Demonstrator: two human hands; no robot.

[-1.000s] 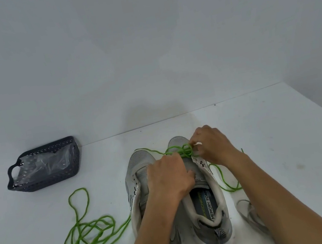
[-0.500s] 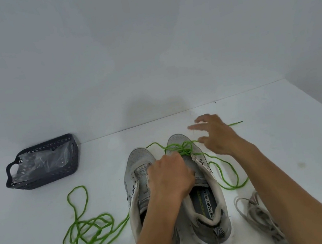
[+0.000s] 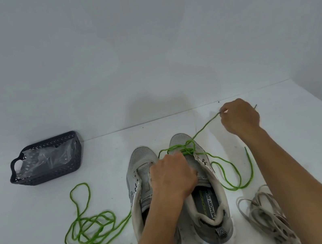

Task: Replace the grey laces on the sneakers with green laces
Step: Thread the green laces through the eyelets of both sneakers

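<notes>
Two grey sneakers sit side by side near the front of the white desk (image 3: 287, 143), toes pointing away from the person. L sneaker (image 3: 140, 168) has no lace in its eyelets that I can see; R sneaker (image 3: 209, 199) has a green lace (image 3: 183, 149) bunched in a loose tangle over its lower eyelets, near the toe. L hand (image 3: 172, 178) rests on the R sneaker's tongue area, fingers curled down at the tangle; can't tell whether it actually grips the lace or just presses the shoe. R hand (image 3: 239, 118) is raised past the toe, to the right, pinching one strand of that green lace, which runs taut from the tangle up to the fingertips. Other part of the same lace loops slack on the desk just right of the R sneaker. A 2nd green lace (image 3: 88, 229) lies in a loose pile on the desk left of the shoes, one strand trailing up to the L sneaker's side. Grey laces (image 3: 265, 217) lie heaped at front right, partly under the R forearm. Dark perforated basket (image 3: 47, 175) w/ clear plastic inside sits far left, well apart from the shoes.
</notes>
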